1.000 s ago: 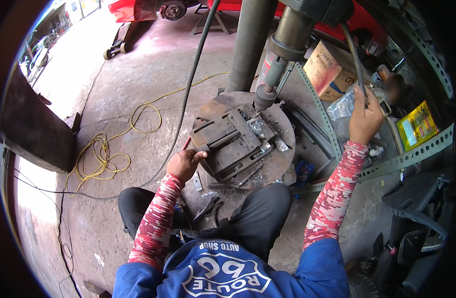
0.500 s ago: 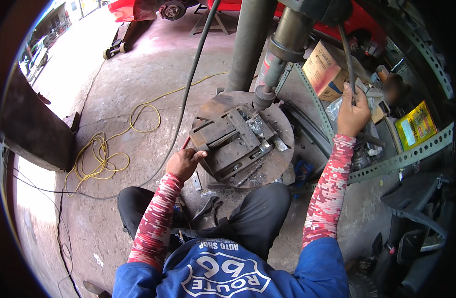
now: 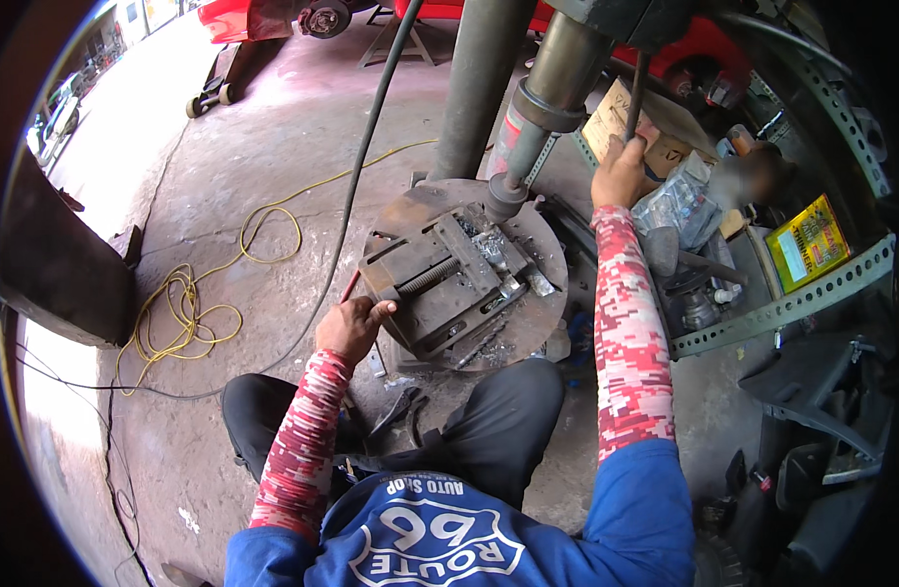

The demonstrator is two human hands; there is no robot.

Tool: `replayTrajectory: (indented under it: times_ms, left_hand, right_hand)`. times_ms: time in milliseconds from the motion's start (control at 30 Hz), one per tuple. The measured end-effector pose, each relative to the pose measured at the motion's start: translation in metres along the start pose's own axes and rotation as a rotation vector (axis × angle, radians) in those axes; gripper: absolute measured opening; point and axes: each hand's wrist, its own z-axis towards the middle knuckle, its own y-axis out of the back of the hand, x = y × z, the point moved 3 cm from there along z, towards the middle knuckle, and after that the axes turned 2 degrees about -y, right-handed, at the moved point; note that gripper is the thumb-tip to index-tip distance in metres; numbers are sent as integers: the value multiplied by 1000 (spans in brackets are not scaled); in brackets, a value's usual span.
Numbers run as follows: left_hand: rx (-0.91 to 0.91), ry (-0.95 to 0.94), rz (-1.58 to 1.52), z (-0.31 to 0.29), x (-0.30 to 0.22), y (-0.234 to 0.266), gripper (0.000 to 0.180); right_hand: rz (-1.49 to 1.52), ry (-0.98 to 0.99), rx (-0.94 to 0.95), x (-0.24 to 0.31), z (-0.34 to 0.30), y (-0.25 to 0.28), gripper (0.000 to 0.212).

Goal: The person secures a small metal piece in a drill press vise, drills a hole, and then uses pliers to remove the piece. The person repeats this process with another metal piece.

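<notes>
A machine vise (image 3: pixel 425 298) lies on the round metal table (image 3: pixel 547 328) of a drill press, bits of shavings scattered about its jaws. My left hand (image 3: pixel 349 329) is closed on the vise's near left end, beside a red rod (image 3: pixel 350 286); the curled fingertips are partly hidden. Between the jaws sits a small shiny metal piece (image 3: pixel 510 287). Just above the far side of the vise hangs the drill chuck (image 3: pixel 506 199); its tip cannot be made out. Up at the right, my right hand (image 3: pixel 620 176) is wrapped round the dark feed lever (image 3: pixel 638 93).
Behind the table rises the press's thick column (image 3: pixel 477 93). To the right, a perforated metal shelf (image 3: pixel 782 305) holds a cardboard box (image 3: pixel 674 127), plastic bags and a yellow packet (image 3: pixel 808 245). A yellow cord (image 3: pixel 180 313) is coiled on the floor at left, and a black cable hangs nearby.
My right hand has swung left and forward with the feed lever. The chuck looks slightly lower over the vise. My left hand keeps its place on the vise.
</notes>
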Motion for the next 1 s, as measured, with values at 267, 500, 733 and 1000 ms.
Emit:
replayTrajectory:
  times_ms: [267, 500, 733, 1000]
  left_hand:
    - [29, 28, 9, 0, 0, 1, 72]
    - [36, 33, 4, 0, 0, 0, 74]
    - [111, 40, -57, 9, 13, -5, 79]
    - [-81, -14, -193, -22, 39, 1, 39]
  right_hand:
    - [-110, -168, 324, 5, 17, -18, 39]
    - [-131, -167, 436, 19, -7, 83, 30]
    - [-110, 94, 251, 72, 60, 267, 26]
    - [432, 95, -38, 138, 152, 281, 71]
